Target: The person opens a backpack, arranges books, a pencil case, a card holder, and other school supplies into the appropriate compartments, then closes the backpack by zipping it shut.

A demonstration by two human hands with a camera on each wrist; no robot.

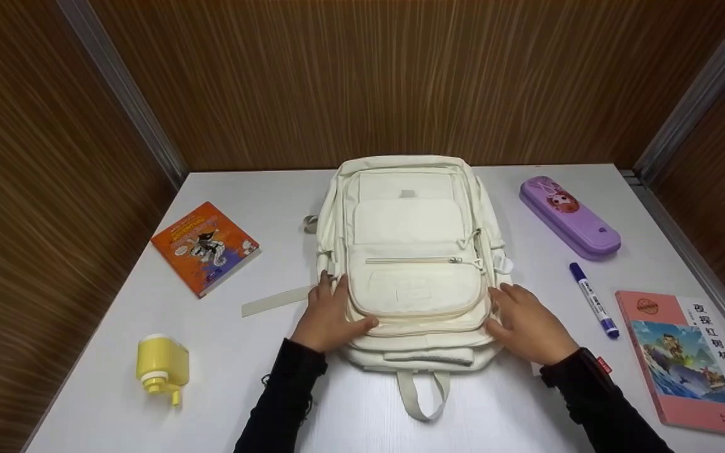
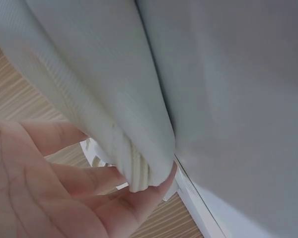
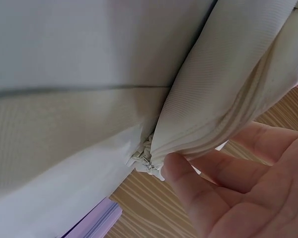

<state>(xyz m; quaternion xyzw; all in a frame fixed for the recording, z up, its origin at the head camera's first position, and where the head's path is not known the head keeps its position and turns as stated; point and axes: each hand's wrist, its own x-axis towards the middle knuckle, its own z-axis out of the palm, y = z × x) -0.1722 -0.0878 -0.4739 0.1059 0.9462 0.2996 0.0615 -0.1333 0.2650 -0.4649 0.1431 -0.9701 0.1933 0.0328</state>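
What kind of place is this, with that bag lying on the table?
Probably a study desk or a small booth: a white table walled by wood-grain panels. School things lie round the cream backpack: a purple pencil case, a blue marker and two books.

Head view overhead; wrist views close against backpack (image 1: 410, 264) sides.

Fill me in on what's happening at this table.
A person has both hands on a cream backpack lying flat on the white table. The left hand and right hand rest on its near corners. Around it lie an orange book, a yellow bottle, a purple pencil case, a marker and a pink book.
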